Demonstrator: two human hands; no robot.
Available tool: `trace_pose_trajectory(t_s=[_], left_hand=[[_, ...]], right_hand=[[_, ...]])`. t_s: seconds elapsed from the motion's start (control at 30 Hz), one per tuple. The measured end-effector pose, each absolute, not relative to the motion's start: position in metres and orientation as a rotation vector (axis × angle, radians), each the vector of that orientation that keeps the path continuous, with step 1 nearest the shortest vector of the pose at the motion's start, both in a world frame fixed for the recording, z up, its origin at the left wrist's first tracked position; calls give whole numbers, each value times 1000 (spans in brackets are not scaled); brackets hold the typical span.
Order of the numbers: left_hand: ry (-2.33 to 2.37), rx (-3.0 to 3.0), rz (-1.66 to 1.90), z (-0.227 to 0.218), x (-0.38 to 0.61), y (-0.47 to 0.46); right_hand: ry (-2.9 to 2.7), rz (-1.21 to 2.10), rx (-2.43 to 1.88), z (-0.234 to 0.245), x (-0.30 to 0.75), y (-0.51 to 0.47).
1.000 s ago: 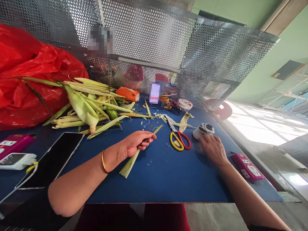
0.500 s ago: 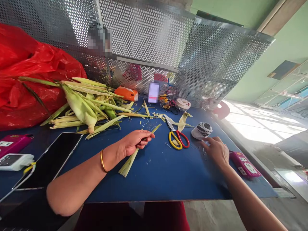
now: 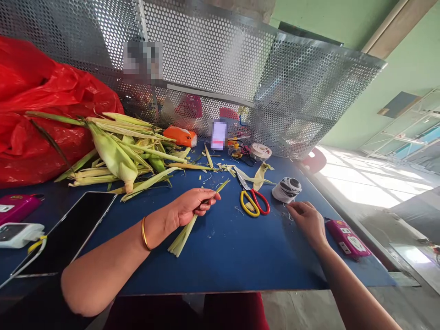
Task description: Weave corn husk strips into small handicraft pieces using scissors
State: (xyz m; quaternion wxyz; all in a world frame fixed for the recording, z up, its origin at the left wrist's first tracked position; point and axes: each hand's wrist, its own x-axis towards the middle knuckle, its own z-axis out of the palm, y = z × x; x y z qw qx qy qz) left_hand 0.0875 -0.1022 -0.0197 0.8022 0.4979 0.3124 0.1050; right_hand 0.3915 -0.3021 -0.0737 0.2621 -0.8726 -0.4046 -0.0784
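Note:
My left hand (image 3: pixel 192 205) is closed round a bundle of pale green corn husk strips (image 3: pixel 182 233) that lies slanting on the blue table (image 3: pixel 233 256). My right hand (image 3: pixel 307 219) rests on the table with its fingers pinched together, just in front of a white spool of thread (image 3: pixel 287 189); what they pinch is too small to make out. Yellow-and-red-handled scissors (image 3: pixel 252 199) lie between the two hands.
A heap of corn ears and husks (image 3: pixel 120 146) lies at the back left before a red plastic bag (image 3: pixel 44 119). A dark tablet (image 3: pixel 74 227), a power strip and charger sit at the left. A pink device (image 3: pixel 347 237) lies right. Perforated metal screens (image 3: pixel 220 64) wall the back.
My right hand has drawn back from the thread spool toward me and now pinches its fingers on the table. The left hand has stayed put with the husk strips.

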Motion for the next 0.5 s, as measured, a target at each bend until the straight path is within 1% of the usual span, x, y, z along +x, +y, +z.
trace_pose_trajectory(t_s=[0.1, 0.2, 0.37, 0.5], left_hand=[[673, 1071, 229, -23, 88, -101], [679, 1081, 228, -24, 88, -100], [671, 1082, 220, -21, 87, -101], [669, 1077, 222, -22, 87, -102]], right_hand=[[-1078, -250, -2584, -73, 391, -294], [-1080, -267, -2657, -75, 389, -283], [-1038, -235, -2543, -79, 389, -281], [-1029, -97, -2387, -73, 395, -293]])
